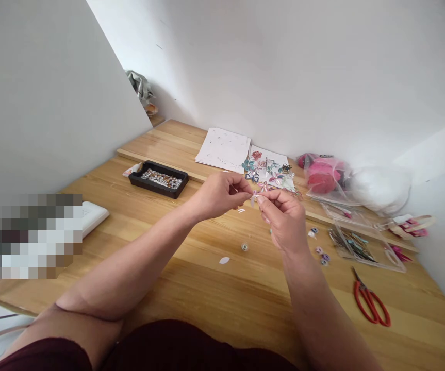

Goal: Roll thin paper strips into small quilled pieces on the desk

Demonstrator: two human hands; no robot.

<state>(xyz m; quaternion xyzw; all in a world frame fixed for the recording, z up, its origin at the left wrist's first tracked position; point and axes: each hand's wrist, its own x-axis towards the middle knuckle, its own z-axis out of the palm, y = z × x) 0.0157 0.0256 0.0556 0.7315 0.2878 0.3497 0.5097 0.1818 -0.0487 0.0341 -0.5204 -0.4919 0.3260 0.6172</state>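
My left hand (220, 196) and my right hand (286, 219) meet over the middle of the table. Fingertips of both are closed in a pinch on a small lilac-and-white petal piece (252, 200). Its pale tip hangs down between them; the rest is hidden by my fingers. On the wood below lies a white leaf-shaped petal (224, 260), with a small bobbin (244, 247) beyond it. Slim white pieces (241, 210) lie by my left hand. Just behind my hands, several colourful looped flowers (248, 164) rest on white paper.
To the left stands a black tray (152, 188) of beads. At right are small thread spools (325, 256), a clear plastic box (394, 261) with thin tools, and red-handled scissors (369, 301). Bags with pink material (325, 178) sit by the wall. White sheets (222, 147) lie at the back.
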